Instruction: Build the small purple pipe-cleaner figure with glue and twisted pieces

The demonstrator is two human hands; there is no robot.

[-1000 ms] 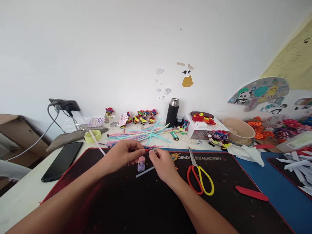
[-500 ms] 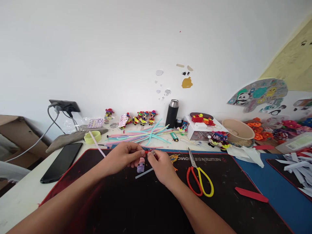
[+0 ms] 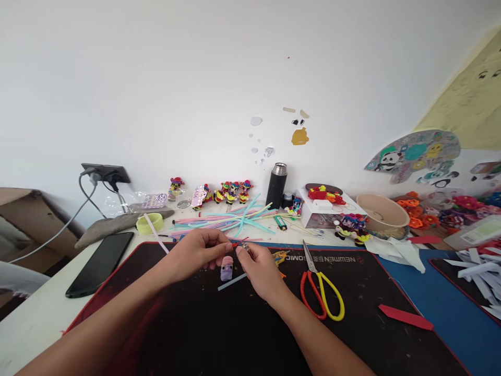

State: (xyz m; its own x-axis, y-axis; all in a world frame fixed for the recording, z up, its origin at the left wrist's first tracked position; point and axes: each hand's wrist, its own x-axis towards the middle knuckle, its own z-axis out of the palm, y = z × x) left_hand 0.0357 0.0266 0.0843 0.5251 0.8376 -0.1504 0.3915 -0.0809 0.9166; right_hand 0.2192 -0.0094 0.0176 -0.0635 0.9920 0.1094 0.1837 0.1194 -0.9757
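My left hand (image 3: 203,250) is closed in a pinch, its thumb and fingertips meeting a small red piece (image 3: 236,244) that shows between the two hands. Opposite it, the thumb and forefinger of my right hand (image 3: 259,266) pinch a tiny item too small to name. Just below the fingertips a little pink and purple fuzzy figure (image 3: 226,269) with dark eyes stands on the black mat. A pale blue stem (image 3: 231,282) lies beside it, one end running under my right hand. Behind that hand is an orange and yellow piece (image 3: 280,257), partly covered.
Scissors (image 3: 313,269) with red and yellow handles lie right of my hands. Pastel pipe cleaners (image 3: 219,222) spread behind the mat, near a black flask (image 3: 277,185) and small dolls (image 3: 231,192). A phone (image 3: 99,263) rests at left; a red strip (image 3: 406,316) at right.
The view has shifted slightly. My hands keep nearly the same pose, and a little more of the pink and purple figure shows beneath them.
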